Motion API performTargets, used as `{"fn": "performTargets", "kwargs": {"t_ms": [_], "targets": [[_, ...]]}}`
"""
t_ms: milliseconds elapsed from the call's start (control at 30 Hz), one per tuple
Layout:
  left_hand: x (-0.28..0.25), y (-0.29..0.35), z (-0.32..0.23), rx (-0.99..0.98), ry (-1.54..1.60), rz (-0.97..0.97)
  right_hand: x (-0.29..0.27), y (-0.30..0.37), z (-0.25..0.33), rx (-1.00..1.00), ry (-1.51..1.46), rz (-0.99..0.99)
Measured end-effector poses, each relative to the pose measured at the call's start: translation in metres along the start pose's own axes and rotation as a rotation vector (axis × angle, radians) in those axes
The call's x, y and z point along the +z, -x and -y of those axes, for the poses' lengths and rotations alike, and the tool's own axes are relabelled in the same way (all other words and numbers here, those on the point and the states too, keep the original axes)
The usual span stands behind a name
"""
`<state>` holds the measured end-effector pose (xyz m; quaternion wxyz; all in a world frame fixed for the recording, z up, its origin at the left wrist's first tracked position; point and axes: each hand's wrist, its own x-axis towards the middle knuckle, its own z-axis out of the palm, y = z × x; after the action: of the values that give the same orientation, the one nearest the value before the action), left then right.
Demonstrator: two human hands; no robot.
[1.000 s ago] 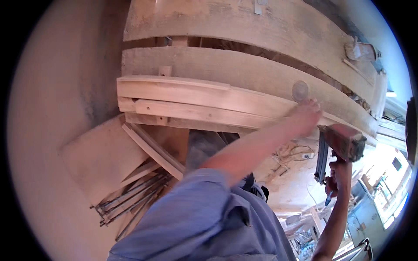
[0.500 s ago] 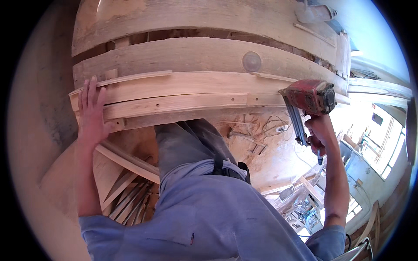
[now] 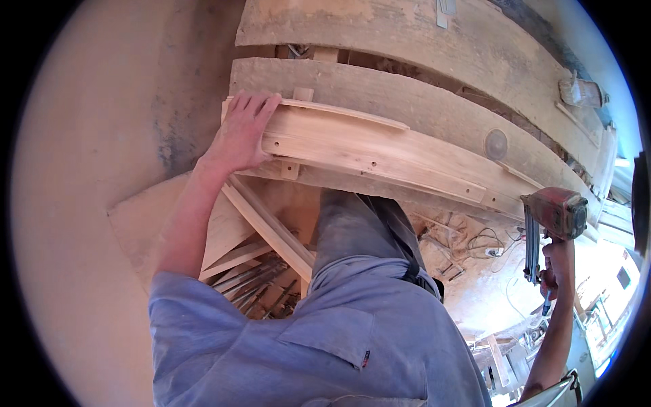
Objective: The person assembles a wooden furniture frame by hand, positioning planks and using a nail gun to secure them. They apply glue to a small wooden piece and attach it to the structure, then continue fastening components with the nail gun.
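My left hand (image 3: 245,132) is closed round the left end of a pale wooden strip (image 3: 380,169). Its fingers reach over the far edge and the thumb lies on the near side. The strip, with several dark holes along it, lies against a wider pale board (image 3: 339,130) on the workbench. At the right end, my right hand (image 3: 560,261) grips the handle of a red nail gun (image 3: 557,210). The gun's nose is close to the right part of the strip; whether it touches cannot be made out.
The workbench (image 3: 434,102) has wide planks with gaps between them and a round inset disc (image 3: 496,144). A clear plastic container (image 3: 580,92) lies at the far right. Curved wooden pieces (image 3: 271,227) and metal bars (image 3: 254,281) are below left. Cable and clamps lie on the dusty floor (image 3: 475,292).
The view has swung left. My left hand went from lying flat with fingers stretched to gripping the strip's end. The dark gap between strip and board no longer shows. The nail gun stays in my right hand.
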<state>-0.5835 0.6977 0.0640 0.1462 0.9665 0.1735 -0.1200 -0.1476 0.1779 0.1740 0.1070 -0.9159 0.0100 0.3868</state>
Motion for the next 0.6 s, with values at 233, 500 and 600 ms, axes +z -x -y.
{"fn": "performTargets", "kwargs": {"t_ms": [233, 500, 600], "targets": [[0.010, -0.005, 0.004, 0.023, -0.019, -0.065, -0.006, 0.000, -0.007, -0.066, 0.076, 0.034], [-0.001, -0.018, -0.023, -0.086, 0.090, 0.125, 0.008, 0.016, 0.024, -0.222, 0.130, -0.024], [0.002, -0.032, -0.033, -0.020, 0.134, 0.143, 0.009, 0.014, 0.014, -0.238, 0.106, -0.053]]}}
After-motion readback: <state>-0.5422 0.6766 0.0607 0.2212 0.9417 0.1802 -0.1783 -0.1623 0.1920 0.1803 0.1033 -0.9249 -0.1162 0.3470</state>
